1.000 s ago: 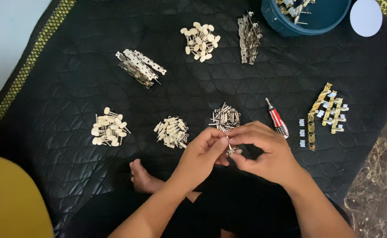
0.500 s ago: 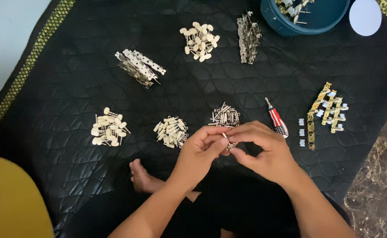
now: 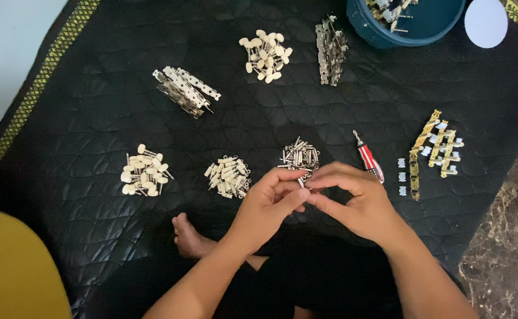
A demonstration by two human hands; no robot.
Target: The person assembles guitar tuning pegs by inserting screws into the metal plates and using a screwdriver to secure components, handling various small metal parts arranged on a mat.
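Both hands meet at the near edge of the black quilted mat (image 3: 93, 118): left hand (image 3: 268, 207) and right hand (image 3: 356, 201) pinch one small metal peg (image 3: 302, 184) between their fingertips. It's held just below the pile of metal pegs (image 3: 299, 156), with the red-handled screwdriver (image 3: 369, 160) beside the right hand.

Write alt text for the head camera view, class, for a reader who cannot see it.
Two hands, left and right, meet fingertip to fingertip and pinch a tiny metal part over a black quilted mat. Around them lie piles of cream pegs, metal parts, a red screwdriver, brass strips and a blue bowl.
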